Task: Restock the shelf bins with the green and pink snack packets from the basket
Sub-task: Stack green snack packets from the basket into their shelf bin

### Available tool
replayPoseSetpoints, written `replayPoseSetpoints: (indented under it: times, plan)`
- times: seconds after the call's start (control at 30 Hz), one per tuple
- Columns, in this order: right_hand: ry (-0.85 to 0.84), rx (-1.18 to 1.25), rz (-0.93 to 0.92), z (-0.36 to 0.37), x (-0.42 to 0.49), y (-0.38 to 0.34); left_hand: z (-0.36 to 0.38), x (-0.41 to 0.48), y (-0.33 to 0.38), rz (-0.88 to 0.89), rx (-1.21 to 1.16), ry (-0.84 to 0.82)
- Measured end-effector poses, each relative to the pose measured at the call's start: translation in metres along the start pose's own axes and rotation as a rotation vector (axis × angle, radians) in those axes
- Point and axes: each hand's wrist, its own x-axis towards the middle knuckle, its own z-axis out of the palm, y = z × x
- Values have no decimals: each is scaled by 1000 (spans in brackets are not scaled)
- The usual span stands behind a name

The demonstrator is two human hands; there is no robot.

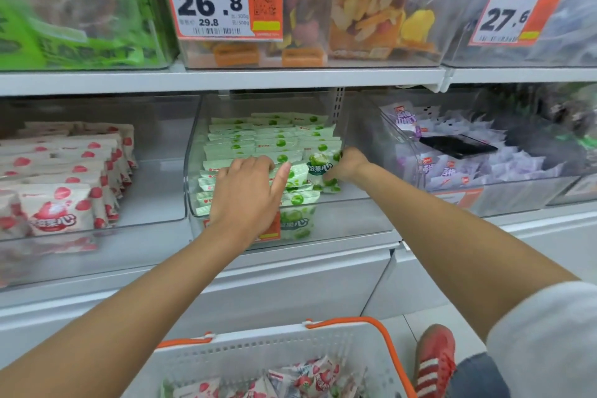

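Green packets [277,142] in bin: left hand [247,189] flat, spread; right hand [347,165] pinching 1.

Middle bin [193,152] open on top; shelf edge [226,79] overhangs above. Green packets [271,142] fill its left; bare floor at right, against its right wall.

Both forearms are bare from wrist to elbow. The left hand [248,191] and right hand [347,165] wear no gloves, rings or watch. Right of the basket [381,329], a pale grey short sleeve [546,333] covers the right upper arm. Below it show blue denim [478,375] and a red shoe [434,362] with white stripes.
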Motion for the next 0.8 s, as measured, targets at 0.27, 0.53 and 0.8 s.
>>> replayPoseSetpoints:
  times: [0.27,0.53,0.8]
  plan:
    - [382,-148,-489,-8,-123,-10,-29,-33,22,95,-135,91]
    - [-252,-246,-325,94,-224,82,9,-166,-41,-210,-218,-680]
    - [-826,-976,-209,177,-244,153,45,-209,-76,-224,-249,-925]
